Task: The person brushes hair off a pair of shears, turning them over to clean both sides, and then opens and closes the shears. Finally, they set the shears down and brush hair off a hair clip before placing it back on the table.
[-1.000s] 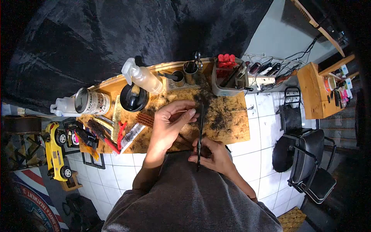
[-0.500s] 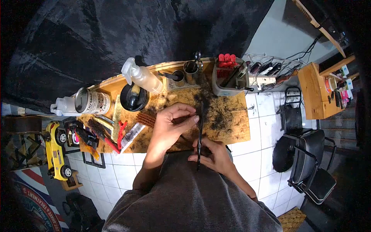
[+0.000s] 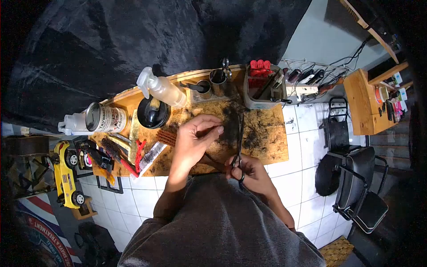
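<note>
Near ctr, my R hand [image 3: 255, 177] held the scissors [image 3: 240, 144], prob. light, stiff & slick, best gripped by the handles [image 3: 243, 178], w/ my L hand [image 3: 192, 140] curled narrow, contents unclear.

Barber shop, combs [image 3: 133, 147], padded chair [image 3: 356, 178]

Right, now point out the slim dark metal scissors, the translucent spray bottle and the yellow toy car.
Scissors [image 3: 239, 144]: head view, on the blades.
Spray bottle [image 3: 168, 92]: head view, on the body.
Toy car [image 3: 66, 178]: head view, on the yellow bodywork.
</note>
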The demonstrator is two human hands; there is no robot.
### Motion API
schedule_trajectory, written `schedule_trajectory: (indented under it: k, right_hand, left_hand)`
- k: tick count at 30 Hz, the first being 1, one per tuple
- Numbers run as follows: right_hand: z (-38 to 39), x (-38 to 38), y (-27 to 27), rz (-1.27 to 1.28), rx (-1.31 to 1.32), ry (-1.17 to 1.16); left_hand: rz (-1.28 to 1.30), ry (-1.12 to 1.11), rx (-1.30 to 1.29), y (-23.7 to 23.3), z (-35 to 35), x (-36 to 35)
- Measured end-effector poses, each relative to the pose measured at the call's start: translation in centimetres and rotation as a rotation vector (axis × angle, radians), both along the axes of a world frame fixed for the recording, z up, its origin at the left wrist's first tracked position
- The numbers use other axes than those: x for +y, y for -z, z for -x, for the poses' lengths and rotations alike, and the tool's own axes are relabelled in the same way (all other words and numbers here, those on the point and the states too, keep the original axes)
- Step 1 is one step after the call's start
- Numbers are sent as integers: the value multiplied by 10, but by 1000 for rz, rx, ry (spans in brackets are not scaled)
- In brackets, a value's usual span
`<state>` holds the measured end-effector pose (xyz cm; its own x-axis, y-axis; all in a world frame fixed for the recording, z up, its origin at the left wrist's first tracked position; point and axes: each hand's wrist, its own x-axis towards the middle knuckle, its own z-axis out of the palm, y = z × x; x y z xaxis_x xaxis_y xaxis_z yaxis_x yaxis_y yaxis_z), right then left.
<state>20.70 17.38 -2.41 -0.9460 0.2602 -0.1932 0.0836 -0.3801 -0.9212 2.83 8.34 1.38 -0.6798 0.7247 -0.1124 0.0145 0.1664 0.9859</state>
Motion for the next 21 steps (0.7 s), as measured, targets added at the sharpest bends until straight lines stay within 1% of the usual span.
schedule_trajectory:
  k: [1, 3, 5, 7, 9, 11, 12, 13, 15, 17, 19, 20, 21]
  right_hand:
    - [-2, 3, 1, 3, -2, 3]
    - [-3, 11, -1, 46, -79, -67]
    - [-3, 14, -1, 36, -122, -63]
    - [-3, 17, -3, -60, -196, -56]
    - [-2, 22, -5, -83, -190, -77]
    - [0, 24, -9, -109, -181, -106]
    - [0, 24, -11, -113, -198, -97]
    - [1, 26, -13, -120, -212, -87]
    - [2, 26, -11, -133, -199, -71]
    - [2, 28, -7, -144, -190, -56]
    - [0, 30, -5, -158, -201, -115]
    - [0, 29, -6, -155, -202, -113]
    - [0, 29, -8, -159, -219, -94]
  left_hand:
    - [3, 3, -2, 5, 1, 0]
    - [67, 71, 118, 14, 3, 1]
    - [116, 124, 160, 15, 0, 1]
    - [229, 163, 463, 6, -6, 9]
    - [284, 192, 468, 12, -4, 11]
    - [335, 259, 772, 8, -5, 18]
    - [421, 344, 686, 8, -5, 20]
    - [419, 350, 690, 6, -4, 23]
    - [507, 448, 733, 2, -3, 28]
    - [453, 436, 738, 8, -1, 30]
    - [339, 433, 929, 20, 5, 30]
    - [340, 436, 928, 25, 5, 31]
    - [285, 359, 762, 27, 4, 34]
